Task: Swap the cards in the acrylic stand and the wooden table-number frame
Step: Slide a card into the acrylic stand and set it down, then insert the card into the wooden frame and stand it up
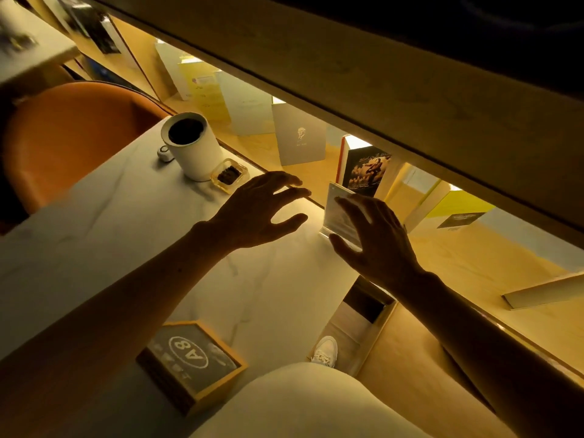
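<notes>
Viewing from the head camera, we record both bare hands over a pale marble tabletop [94, 235] in dim warm light. The left hand [252, 213] hovers above the surface with its fingers [290, 192] spread wide and nothing in them. The right hand [376, 238] is at the acrylic stand [339, 213], fingers spread wide, with the thumb near the stand's base and the fingertips in front of its face; we cannot tell whether they touch it. The stand is upright at the far edge of the tabletop, and a pale card [338, 207] shows inside it; its print is too blurred to read.

The wooden table-number frame [191, 363] sits at the near edge of the tabletop, well apart from the stand, under the left forearm. Its dark card [192, 352] reads "A8" in a white oval.

To the far left of the tabletop we note a white cylindrical container [192, 147] with a dark opening, a small white round object [165, 152] touching its base, and a small glass dish [229, 176] with dark contents just beside it. Beyond the tabletop edge, a lit wooden shelf [474, 263] carries upright books and cards [300, 137]. An orange chair [72, 137] stands at the left.
</notes>
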